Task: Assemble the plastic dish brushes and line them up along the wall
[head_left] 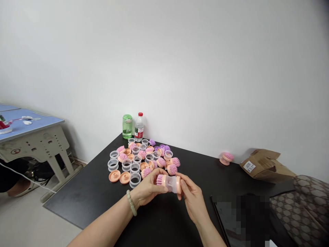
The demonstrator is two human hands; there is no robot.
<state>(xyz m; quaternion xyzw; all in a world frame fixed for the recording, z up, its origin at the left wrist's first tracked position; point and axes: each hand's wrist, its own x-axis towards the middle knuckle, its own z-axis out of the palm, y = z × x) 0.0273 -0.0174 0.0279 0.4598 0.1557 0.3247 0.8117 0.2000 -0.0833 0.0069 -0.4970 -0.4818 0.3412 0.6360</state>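
Between my two hands, above the black table, is a scalp brush [171, 184] lying on its side, with pink bristles at the left, a clear waisted middle and a peach cap at the right. My left hand [150, 187] is closed around its bristle end. The fingers of my right hand [190, 193] grip the peach cap. Just beyond my hands lie loose parts: clear plastic rings [135, 180], peach discs [125, 177] and peach brush heads with pink bristles [172, 168]. Some purple brush heads [152, 142] are farther back.
A green bottle [127, 127] and a red-capped water bottle [139, 127] stand at the back corner. One pink-bristled brush [226, 158] sits by the wall, near a brown paper bag [267, 166]. A patterned cloth [308, 206] lies at right. A blue desk [31, 123] stands left.
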